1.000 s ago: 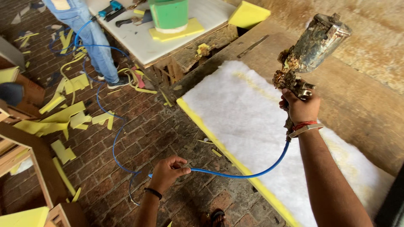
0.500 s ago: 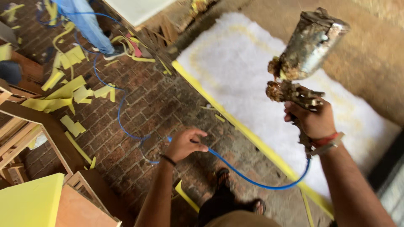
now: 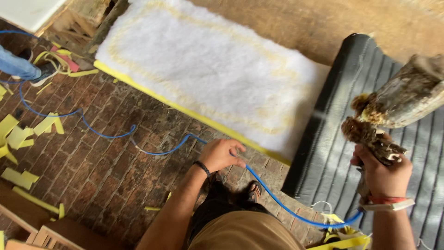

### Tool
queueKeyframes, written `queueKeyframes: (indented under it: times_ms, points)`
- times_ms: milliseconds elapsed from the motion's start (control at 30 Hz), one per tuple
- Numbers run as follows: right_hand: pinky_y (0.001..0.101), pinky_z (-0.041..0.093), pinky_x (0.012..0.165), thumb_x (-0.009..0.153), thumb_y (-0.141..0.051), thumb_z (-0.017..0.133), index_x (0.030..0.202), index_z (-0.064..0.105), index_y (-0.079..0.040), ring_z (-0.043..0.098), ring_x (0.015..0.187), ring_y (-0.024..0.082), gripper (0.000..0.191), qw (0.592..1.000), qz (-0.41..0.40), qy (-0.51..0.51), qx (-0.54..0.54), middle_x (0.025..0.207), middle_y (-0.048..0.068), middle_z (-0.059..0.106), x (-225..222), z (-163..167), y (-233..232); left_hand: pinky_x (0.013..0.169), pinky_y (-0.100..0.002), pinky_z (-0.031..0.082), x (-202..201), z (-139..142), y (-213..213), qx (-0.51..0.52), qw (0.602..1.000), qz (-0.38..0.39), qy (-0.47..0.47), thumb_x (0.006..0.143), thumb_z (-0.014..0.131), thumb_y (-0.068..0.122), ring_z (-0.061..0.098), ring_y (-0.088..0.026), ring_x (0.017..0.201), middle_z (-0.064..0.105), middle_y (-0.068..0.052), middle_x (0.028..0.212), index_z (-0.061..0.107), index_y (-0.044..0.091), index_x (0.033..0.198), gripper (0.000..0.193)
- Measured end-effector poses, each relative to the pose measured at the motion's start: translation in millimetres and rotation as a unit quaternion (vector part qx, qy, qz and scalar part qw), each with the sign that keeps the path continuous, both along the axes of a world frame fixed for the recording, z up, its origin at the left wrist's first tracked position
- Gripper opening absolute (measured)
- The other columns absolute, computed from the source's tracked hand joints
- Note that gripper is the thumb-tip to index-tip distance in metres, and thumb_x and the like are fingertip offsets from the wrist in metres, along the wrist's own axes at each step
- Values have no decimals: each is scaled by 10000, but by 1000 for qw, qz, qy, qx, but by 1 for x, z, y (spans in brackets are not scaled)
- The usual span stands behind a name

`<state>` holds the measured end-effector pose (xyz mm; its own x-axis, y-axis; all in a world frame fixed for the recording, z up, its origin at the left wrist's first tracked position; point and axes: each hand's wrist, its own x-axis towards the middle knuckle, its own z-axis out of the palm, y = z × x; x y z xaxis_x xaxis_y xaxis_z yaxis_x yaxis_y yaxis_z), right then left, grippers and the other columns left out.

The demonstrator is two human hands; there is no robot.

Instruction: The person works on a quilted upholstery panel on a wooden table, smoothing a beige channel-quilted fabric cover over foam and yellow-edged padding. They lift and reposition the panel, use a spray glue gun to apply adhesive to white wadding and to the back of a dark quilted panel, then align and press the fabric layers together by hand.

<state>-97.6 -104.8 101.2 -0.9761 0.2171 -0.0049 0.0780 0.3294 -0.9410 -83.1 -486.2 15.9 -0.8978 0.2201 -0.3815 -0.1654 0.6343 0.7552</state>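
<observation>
The right hand [image 3: 383, 173] gripped a crusted spray gun [image 3: 393, 109] beside the white pad [image 3: 203, 69], mid-spraying. The left hand [image 3: 222, 155], fingers closed on the blue hose [image 3: 273, 196], likely needed to feed slack.

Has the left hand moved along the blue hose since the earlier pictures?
Cannot tell: the left hand grips the hose throughout, but the camera swung along the white pad.

Yellow foam scraps [image 3: 18, 134] litter the brick floor [image 3: 106, 171], a white fleece sheet [image 3: 208, 69] with a yellow edge lies beside a ribbed black mat [image 3: 342, 153], and another person's jeans-clad leg [image 3: 21, 67] stands top left.
</observation>
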Motion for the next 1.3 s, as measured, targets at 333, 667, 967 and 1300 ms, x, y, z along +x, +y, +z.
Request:
queueKeyframes:
  times_ms: [333, 667, 967, 1300]
  points:
    - [258, 498, 576, 905, 24, 743, 1343, 620, 90, 618, 664, 121, 460, 979, 131, 52, -146, 896, 60, 683, -103, 23, -56, 638, -337, 569, -6, 2, -38, 15, 983, 153, 104, 622, 960, 322, 731, -161, 727, 773, -41, 793, 783, 135, 1035, 487]
    - [260, 526, 564, 928, 20, 744, 1342, 602, 100, 642, 658, 116, 445, 962, 201, 91, -160, 887, 58, 690, -204, 52, -205, 654, -350, 590, 23, 8, -136, 4, 944, 308, 114, 692, 928, 281, 750, -166, 744, 794, -62, 815, 791, 92, 1034, 414]
    - [290, 525, 554, 949, 24, 741, 1246, 601, 153, 646, 654, 154, 352, 944, 281, 53, -165, 857, 88, 675, -220, 57, -288, 657, -334, 581, 27, 3, -199, 50, 940, 320, 111, 727, 918, 258, 716, -167, 748, 773, -86, 818, 776, 89, 1080, 417]
    - [262, 490, 568, 914, 22, 721, 1328, 643, 60, 623, 664, 121, 423, 971, 215, -18, -101, 860, 55, 668, -150, 34, -213, 653, -348, 590, -3, -10, -159, 34, 973, 209, 89, 671, 940, 310, 740, -175, 755, 774, -52, 808, 771, 121, 1113, 510]
